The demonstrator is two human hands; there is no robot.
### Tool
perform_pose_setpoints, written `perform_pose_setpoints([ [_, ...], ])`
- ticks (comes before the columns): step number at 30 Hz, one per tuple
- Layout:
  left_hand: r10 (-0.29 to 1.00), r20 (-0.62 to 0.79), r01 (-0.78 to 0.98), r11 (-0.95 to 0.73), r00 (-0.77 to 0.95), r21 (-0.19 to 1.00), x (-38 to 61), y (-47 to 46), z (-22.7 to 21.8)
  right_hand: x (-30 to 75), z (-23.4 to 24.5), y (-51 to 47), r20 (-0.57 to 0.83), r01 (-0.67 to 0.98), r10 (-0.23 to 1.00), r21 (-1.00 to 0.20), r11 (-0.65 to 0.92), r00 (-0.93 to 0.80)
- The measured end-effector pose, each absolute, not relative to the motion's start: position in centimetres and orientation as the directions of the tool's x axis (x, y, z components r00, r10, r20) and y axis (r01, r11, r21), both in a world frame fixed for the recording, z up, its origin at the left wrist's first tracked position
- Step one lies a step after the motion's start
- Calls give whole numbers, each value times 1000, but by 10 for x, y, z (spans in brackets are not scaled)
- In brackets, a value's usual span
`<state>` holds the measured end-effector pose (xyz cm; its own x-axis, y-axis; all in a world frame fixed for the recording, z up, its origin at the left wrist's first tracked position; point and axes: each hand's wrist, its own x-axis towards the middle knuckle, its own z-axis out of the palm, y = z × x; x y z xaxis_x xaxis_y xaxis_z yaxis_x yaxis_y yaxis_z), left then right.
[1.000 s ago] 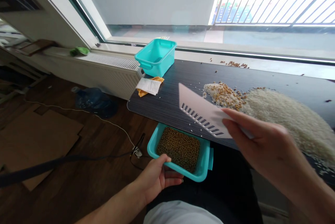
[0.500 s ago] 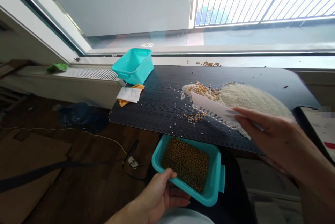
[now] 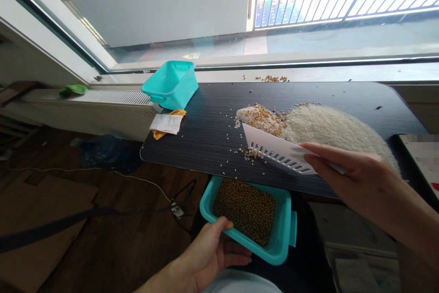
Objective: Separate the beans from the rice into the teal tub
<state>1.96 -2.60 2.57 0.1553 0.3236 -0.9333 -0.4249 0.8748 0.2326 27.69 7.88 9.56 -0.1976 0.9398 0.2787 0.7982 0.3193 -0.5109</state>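
Observation:
My left hand (image 3: 209, 254) grips the near rim of a teal tub (image 3: 286, 231) filled with brown-green beans (image 3: 247, 210), held just below the front edge of the dark table (image 3: 206, 133). My right hand (image 3: 356, 181) holds a white slotted scraper (image 3: 277, 149), its lower edge resting on the table by a few loose yellow beans (image 3: 252, 153). Behind the scraper lies a heap of white rice (image 3: 325, 126) mixed at its left end with yellow beans (image 3: 265, 117).
An empty teal tub (image 3: 170, 83) stands at the table's far left corner, with a white packet on an orange cloth (image 3: 167, 123) beside it. A radiator (image 3: 85, 110) runs along the left under the window. Cables and cardboard lie on the wooden floor (image 3: 85, 201).
The scraper came down from mid-air onto the table and dragged a few yellow beans toward the front edge. The tub of beans shifted slightly right under the edge.

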Motion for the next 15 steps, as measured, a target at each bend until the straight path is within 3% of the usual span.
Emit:
perform_pose_setpoints([
  [15, 329, -930, -452, 863, 165, 225, 16, -24, 22, 264, 108, 87, 242, 790, 944, -523, 320, -222],
])
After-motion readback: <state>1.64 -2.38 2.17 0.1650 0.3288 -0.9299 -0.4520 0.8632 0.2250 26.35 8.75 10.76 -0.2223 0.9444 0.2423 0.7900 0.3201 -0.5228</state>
